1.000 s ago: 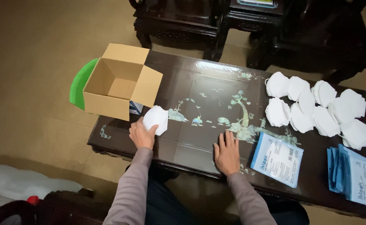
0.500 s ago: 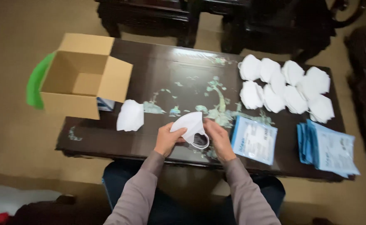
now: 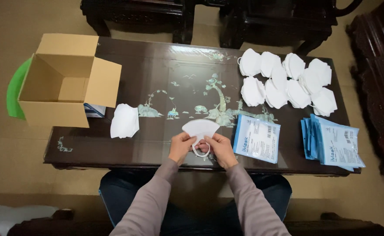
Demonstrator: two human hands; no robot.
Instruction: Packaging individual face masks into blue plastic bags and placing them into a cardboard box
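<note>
— What do we have at the far left?

— An open brown cardboard box (image 3: pixel 65 81) on the corner of the dark lacquered low table with pale inlay (image 3: pixel 165 78), a round green lid-like thing (image 3: pixel 13 94) showing behind it and a small blue-and-white carton (image 3: pixel 95 110) tucked under its flap. Just right of the box lies one folded white face mask (image 3: pixel 124 121), flat on the table.

— And in the middle?

— We hold a second white folded mask with ear loops (image 3: pixel 200 130) above the near edge of the table. Our left hand (image 3: pixel 181 146) pinches its lower left edge between thumb and fingertips; our right hand (image 3: pixel 220 148) pinches the lower right the same way, fingers curled close together. A loop hangs between the hands.

— Further right?

— One flat blue-and-white rectangular packet (image 3: pixel 256 138) lies just beside our right hand. Beyond it sits a fanned stack of similar blue packets (image 3: pixel 331 142); how many we cannot tell. Behind them lies a cluster of white masks (image 3: pixel 286 81), roughly ten, overlapping.
</note>
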